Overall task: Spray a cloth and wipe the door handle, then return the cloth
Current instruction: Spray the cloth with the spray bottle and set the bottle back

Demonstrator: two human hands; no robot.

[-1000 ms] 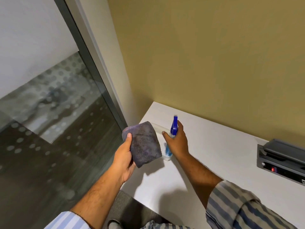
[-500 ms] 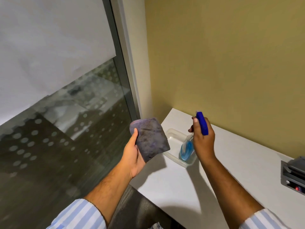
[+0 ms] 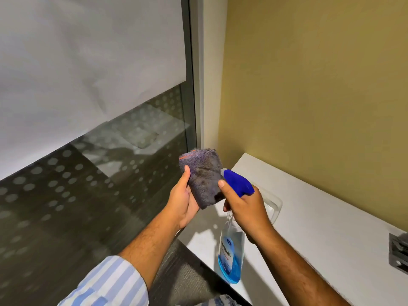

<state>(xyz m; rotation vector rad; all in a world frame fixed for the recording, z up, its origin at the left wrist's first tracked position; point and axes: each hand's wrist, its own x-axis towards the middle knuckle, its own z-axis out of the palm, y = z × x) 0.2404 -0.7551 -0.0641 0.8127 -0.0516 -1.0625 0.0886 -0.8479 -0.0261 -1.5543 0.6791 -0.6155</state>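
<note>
My left hand holds a folded grey-purple cloth upright in front of the glass, thumb on its left edge. My right hand grips the neck of a clear spray bottle with blue liquid, lifted off the table. Its blue trigger head points at the cloth and sits right against the cloth's right edge. My right index finger lies along the head. No door handle is in view.
A white table runs along a yellow wall. A clear plastic tray lies on it behind my right hand. A grey socket box is at the right edge. A glass panel with frosted dots fills the left.
My right hand has lifted the spray bottle out of the tray and brought its nozzle up against the cloth. The cloth stays in my left hand, and the view has shifted.
</note>
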